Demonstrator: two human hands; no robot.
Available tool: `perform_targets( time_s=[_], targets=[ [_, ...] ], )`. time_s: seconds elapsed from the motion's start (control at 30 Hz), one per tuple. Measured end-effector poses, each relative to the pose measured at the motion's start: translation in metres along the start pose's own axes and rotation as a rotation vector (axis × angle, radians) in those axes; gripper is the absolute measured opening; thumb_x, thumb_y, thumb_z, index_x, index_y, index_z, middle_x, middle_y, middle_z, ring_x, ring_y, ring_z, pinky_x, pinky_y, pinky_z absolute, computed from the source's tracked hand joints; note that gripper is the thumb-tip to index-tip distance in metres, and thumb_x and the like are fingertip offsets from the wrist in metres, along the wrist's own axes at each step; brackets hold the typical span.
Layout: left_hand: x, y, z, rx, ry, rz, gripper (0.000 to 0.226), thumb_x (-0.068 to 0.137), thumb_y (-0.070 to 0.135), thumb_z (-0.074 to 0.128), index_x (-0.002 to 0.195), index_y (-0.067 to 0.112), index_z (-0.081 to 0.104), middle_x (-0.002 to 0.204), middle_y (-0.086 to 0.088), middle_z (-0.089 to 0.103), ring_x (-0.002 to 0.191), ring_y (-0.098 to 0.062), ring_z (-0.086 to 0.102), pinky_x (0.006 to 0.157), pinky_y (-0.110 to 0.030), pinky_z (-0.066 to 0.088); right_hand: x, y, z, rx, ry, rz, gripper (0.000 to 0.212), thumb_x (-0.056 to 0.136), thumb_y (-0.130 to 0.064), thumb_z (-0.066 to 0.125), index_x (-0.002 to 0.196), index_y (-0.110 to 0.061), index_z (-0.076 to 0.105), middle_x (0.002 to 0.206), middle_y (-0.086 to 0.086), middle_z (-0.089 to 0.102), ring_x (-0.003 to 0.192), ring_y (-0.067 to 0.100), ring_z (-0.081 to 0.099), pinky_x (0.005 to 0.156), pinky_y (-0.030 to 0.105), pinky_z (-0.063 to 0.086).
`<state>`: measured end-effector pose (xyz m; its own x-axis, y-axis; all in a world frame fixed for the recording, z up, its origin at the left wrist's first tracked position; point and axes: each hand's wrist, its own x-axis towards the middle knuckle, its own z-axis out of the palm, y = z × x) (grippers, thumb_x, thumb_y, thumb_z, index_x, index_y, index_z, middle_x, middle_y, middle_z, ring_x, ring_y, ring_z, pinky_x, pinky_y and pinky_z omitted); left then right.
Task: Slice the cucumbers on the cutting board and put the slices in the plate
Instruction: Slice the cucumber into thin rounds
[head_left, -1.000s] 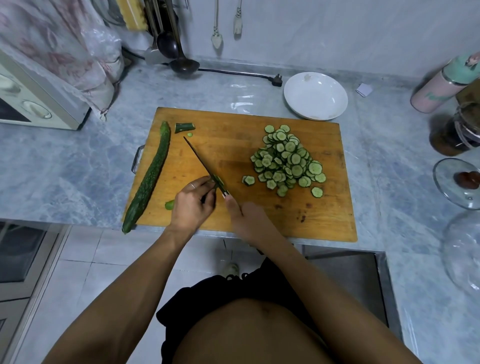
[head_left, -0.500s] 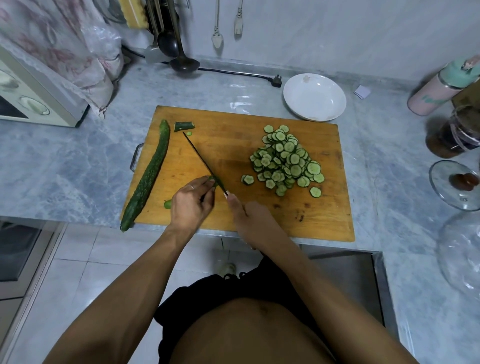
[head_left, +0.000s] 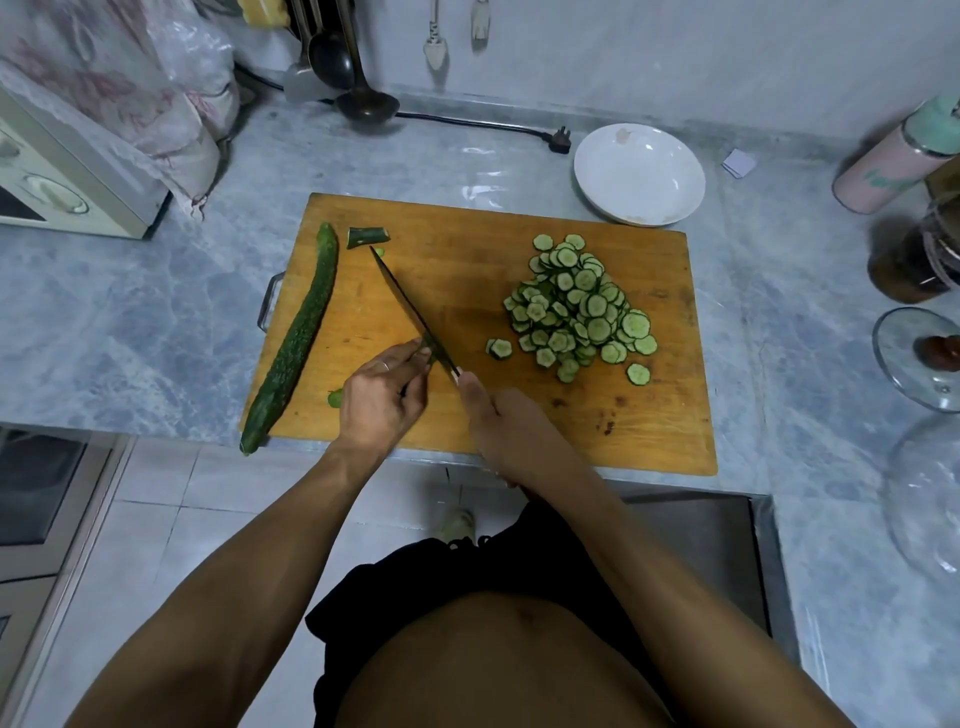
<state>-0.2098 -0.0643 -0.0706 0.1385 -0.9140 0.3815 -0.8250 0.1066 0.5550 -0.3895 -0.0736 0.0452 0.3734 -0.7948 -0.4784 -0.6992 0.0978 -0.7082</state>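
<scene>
My right hand (head_left: 506, 421) has its grip closed around the handle of the knife (head_left: 410, 312), thumb extended along the top toward the blade; the handle itself is hidden under the hand. The blade runs diagonally away from me to the upper left, its tip close to a short cucumber end piece (head_left: 368, 236) near the far edge of the cutting board (head_left: 467, 249). My left hand (head_left: 382, 395) lies just beside the blade, fingers curled with the fingertips against the blade's near section; whatever it grips is hidden under the fingers, so I cannot tell if a cucumber remnant is held there. A small green piece (head_left: 336, 398) shows at the left edge of that hand, on the board. A whole cucumber (head_left: 296, 338) lies lengthwise along the board's left side, its near end overhanging the board's front corner. A heap of cucumber slices (head_left: 576, 306) sits on the right half of the board, well apart from the knife, with a few single slices lying loose at its near edge. The white plate (head_left: 639, 174) stands on the table just beyond the board's far right corner and holds no slices. Further out on the table: a black power plug (head_left: 561, 140) left of the plate, a pink bottle (head_left: 893, 166) at far right, a glass lid (head_left: 919, 353) below it, and a cream appliance (head_left: 67, 176) at far left.
</scene>
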Motion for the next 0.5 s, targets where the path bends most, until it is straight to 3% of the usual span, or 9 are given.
perform_targets(
  time_s=[0.13,0.33,0.5],
  targets=[
    [0.0,0.001,0.002,-0.001,0.02,-0.011,0.02,0.082,0.002,0.07,0.1,0.006,0.078,0.11,-0.012,0.074,0.104,-0.023,0.069,0.092,-0.021,0.047,0.017,0.001,0.01,-0.008,-0.004,0.016,0.065,0.105,-0.054,0.024,0.06,-0.012,0.047,0.061,0.003,0.05,0.059,0.018,0.049,0.059,0.033,0.034],
    [0.002,0.004,-0.001,0.0,0.054,-0.015,0.017,0.083,0.005,0.07,0.098,0.005,0.078,0.106,-0.011,0.075,0.1,-0.021,0.07,0.089,-0.022,0.05,0.018,0.002,0.018,-0.01,-0.001,0.024,0.061,0.106,-0.052,0.023,0.063,-0.017,0.048,0.074,0.006,0.056,0.078,0.024,0.054,0.072,0.029,0.034],
    [0.002,0.005,-0.002,-0.02,0.029,-0.071,0.018,0.085,0.01,0.07,0.1,0.006,0.078,0.107,-0.01,0.075,0.101,-0.02,0.07,0.091,-0.021,0.049,0.018,0.003,0.018,-0.016,-0.001,0.012,0.061,0.105,-0.055,0.021,0.063,-0.017,0.047,0.066,0.002,0.051,0.069,0.021,0.051,0.07,0.03,0.035]
  ],
)
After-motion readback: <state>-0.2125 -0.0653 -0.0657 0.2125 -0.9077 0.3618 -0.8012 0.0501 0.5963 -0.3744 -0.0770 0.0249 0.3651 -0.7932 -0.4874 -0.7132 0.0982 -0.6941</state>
